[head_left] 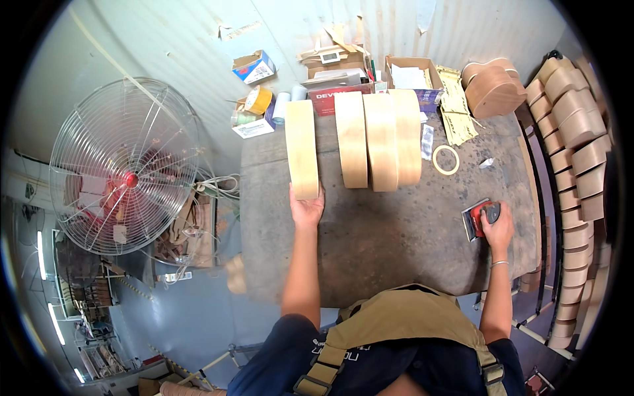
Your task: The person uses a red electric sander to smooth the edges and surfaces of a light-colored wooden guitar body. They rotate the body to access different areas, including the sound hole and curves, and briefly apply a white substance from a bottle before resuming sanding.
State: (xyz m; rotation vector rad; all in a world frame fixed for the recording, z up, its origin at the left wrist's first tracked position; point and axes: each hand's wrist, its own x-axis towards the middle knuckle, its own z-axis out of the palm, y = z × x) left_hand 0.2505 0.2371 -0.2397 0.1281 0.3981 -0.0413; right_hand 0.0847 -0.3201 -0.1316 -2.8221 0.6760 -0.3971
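Observation:
Near the left of the worktable, a pale wooden piece (pixel 302 148) with a long, smooth curved face stands on edge. My left hand (pixel 308 206) is closed around its near end, palm up, with some fingers hidden beneath. Just to the right, several similar pale wooden pieces (pixel 381 142) stand side by side, apart from the held one. Over at the table's right side, my right hand (pixel 498 230) grips a small red and black sander (pixel 480 215), its flat pad tilted toward the left.
Small boxes (pixel 254 125), a caliper (pixel 329 58) and yellow paper strips (pixel 457 109) line the table's back. A tape roll (pixel 446 160) lies before brown guitar-shaped bodies (pixel 495 89). A large caged fan (pixel 129 171) stands left; stacked curved wooden pieces (pixel 571 198) fill the right side.

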